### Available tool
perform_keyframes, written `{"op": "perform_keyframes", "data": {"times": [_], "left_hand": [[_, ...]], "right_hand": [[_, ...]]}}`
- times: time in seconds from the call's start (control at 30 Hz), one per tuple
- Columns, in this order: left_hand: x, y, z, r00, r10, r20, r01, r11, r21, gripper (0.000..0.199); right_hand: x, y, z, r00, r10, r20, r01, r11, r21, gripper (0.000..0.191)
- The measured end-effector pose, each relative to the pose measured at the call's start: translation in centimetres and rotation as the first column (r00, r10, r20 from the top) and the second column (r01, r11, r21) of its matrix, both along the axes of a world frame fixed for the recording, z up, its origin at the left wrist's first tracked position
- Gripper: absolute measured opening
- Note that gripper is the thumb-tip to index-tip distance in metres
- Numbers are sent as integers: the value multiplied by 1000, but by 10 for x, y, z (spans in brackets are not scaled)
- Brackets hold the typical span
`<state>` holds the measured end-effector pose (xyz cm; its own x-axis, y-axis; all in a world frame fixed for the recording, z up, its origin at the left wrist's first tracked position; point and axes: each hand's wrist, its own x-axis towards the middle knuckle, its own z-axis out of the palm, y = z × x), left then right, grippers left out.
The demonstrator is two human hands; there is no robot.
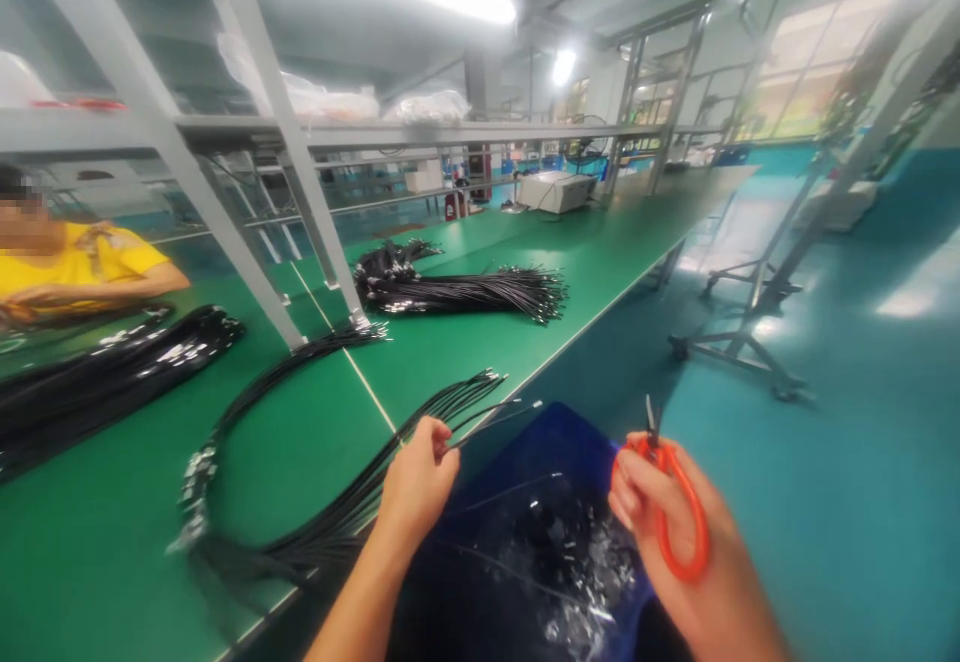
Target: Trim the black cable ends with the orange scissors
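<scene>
My left hand (421, 472) is closed in a pinch on black cables (360, 482) near their ends, at the front edge of the green table. A couple of thin cable ends with pale tips stick out to the right past my fingers. The rest of this bundle curves back across the tabletop to the left. In my right hand (667, 512) is a pair of scissors (697, 537) with orange-red handles; the short dark blades point up. Below and between my hands is a blue bin (555, 432) holding small clear and whitish scraps.
More black cable bundles lie on the green table (442, 352), at its middle (465, 292) and far left (127, 372). Grey shelf posts (300, 122) rise from it. A co-worker in a yellow top (90, 262) sits across. A white box (555, 192) stands farther along; a wheeled frame (742, 342) is right.
</scene>
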<state>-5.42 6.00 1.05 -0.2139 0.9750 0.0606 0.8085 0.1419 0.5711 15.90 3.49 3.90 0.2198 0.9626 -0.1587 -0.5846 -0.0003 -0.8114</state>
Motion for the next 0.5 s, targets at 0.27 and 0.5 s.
{"op": "perform_keyframes", "data": {"times": [0.27,0.5], "left_hand": [[64,-32,33,843,-410,348,294,893,341,14],[53,-39,10,499,-257,828,258,956,142,15]], "right_hand": [[-15,-10,-11,998,62,22,-63,997,35,21],[-34,-17,-5,999,32,9,-32,999,14,36]]}}
